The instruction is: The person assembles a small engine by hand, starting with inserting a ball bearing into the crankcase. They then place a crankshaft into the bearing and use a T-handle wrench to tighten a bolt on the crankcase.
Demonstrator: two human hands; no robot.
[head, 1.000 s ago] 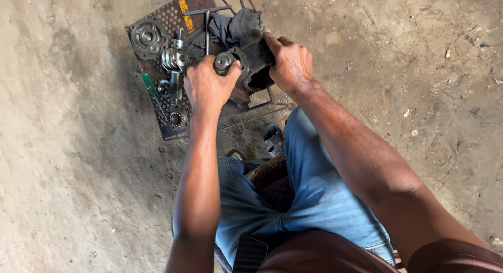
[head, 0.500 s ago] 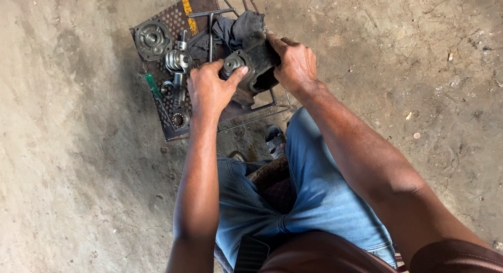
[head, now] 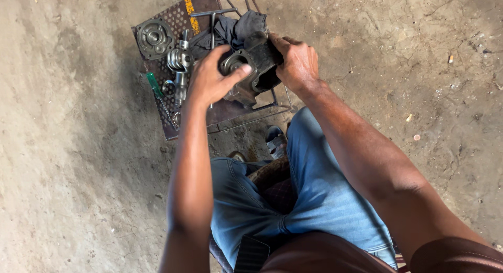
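1. Since the earlier frame, housing (head: 251, 66) turns bore-up.
2. Left hand (head: 209, 79) and right hand (head: 296, 63) both grip it above the tray (head: 173, 21).
3. Shaft (head: 179, 63) and flange (head: 153, 38) lie loose; assembly appears unfinished.

Both arms are bare from fingers to upper arm, where a reddish-brown sleeve (head: 461, 254) begins on the right. The person wears faded blue jeans (head: 319, 199) and a sandal (head: 275, 140).
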